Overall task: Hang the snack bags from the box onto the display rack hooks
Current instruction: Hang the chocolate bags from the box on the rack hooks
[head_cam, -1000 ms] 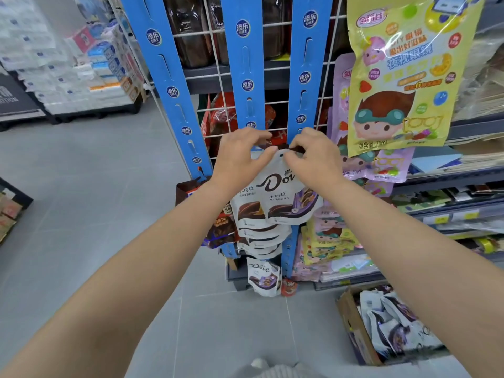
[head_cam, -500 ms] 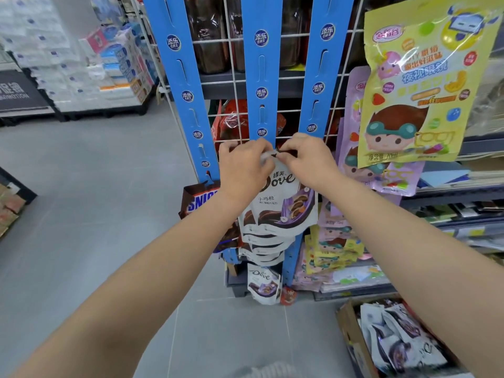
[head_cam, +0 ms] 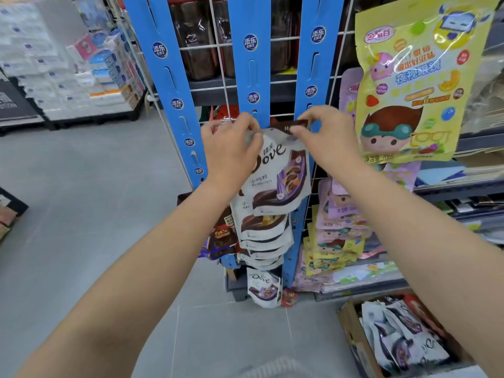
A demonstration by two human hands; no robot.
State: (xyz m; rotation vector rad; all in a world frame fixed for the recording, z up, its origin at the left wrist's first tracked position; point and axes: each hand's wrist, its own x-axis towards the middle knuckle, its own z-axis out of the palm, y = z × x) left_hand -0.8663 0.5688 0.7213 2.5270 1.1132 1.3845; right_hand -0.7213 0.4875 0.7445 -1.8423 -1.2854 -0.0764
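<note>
A white Dove snack bag (head_cam: 281, 175) is held up against the middle blue hanging strip (head_cam: 252, 69) of the display rack. My left hand (head_cam: 230, 148) pinches its top left corner and my right hand (head_cam: 324, 136) pinches its dark top edge on the right. Below it, several more Dove bags (head_cam: 263, 236) hang in a column on the same strip. The cardboard box (head_cam: 351, 331) with more bags (head_cam: 401, 336) stands on the floor at the lower right. The hook behind the bag's top is hidden by my fingers.
Two other blue strips (head_cam: 174, 85) flank the middle one on a white wire grid. A large yellow cartoon bag (head_cam: 409, 83) hangs at the right above pink and yellow packs (head_cam: 338, 230). Dark chocolate packs (head_cam: 221, 236) hang at the lower left. Grey floor (head_cam: 81, 200) extends left; stacked goods (head_cam: 62, 66) stand far left.
Both hands have lifted the top bag slightly and spread apart along its top edge. The view has moved closer to the rack.
</note>
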